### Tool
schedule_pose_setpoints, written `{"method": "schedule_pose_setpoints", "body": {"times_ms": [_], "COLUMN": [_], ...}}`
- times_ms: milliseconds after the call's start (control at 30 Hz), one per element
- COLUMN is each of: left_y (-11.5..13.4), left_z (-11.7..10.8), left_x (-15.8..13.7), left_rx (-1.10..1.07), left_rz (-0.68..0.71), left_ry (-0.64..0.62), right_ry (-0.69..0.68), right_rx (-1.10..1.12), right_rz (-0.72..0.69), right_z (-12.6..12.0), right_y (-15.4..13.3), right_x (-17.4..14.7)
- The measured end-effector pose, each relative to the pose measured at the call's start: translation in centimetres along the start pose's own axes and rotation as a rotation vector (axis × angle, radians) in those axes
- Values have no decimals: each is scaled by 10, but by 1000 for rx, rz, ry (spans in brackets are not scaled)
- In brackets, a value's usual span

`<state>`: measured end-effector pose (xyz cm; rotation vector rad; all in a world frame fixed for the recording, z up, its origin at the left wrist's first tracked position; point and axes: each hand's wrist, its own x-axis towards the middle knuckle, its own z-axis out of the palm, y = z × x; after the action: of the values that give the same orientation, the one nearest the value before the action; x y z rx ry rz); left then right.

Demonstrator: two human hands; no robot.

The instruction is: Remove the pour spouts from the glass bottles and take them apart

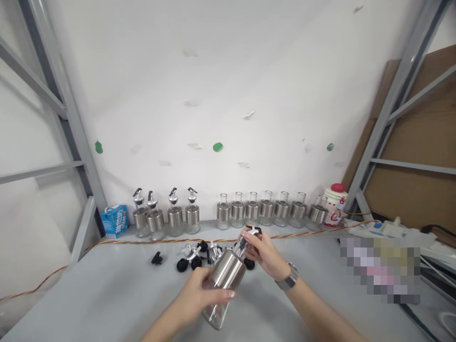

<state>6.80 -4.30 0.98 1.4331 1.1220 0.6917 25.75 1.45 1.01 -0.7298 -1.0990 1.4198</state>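
My left hand (203,294) is wrapped round the lower part of a glass oil bottle (230,270) with a brushed steel sleeve. The bottle leans, its neck pointing up and to the right. At the neck, my right hand (261,251) grips a pourer spout (254,230) with a black flip lid; its lower end is at the bottle mouth, partly covered by my fingers. How deep the spout sits I cannot tell. Behind the bottle lies a pile of loose pourer spouts (194,259) with black stoppers. A single black lid piece (156,258) lies to their left.
Several bottles with spouts (175,217) stand at the back left, beside a blue carton (114,221). Several open-necked bottles (267,211) line the back right, near a red-lidded white jar (335,204). A twisted wire (135,242) crosses the grey table (107,289).
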Motion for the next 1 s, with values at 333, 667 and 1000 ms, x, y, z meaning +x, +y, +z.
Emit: {"method": "schedule_pose_setpoints", "body": {"times_ms": [333,667,1000], "left_y": [-20,-16,-15], "left_z": [-2,0,2], "left_x": [11,10,7], "left_rx": [944,773,587], "left_rz": [467,366,276], "left_ry": [490,368,284], "right_ry": [10,189,2], "right_rx": [-113,-73,17], "right_rz": [217,186,123], "right_z": [1,6,4], "right_y": [4,7,-2], "right_x": [6,5,2]}}
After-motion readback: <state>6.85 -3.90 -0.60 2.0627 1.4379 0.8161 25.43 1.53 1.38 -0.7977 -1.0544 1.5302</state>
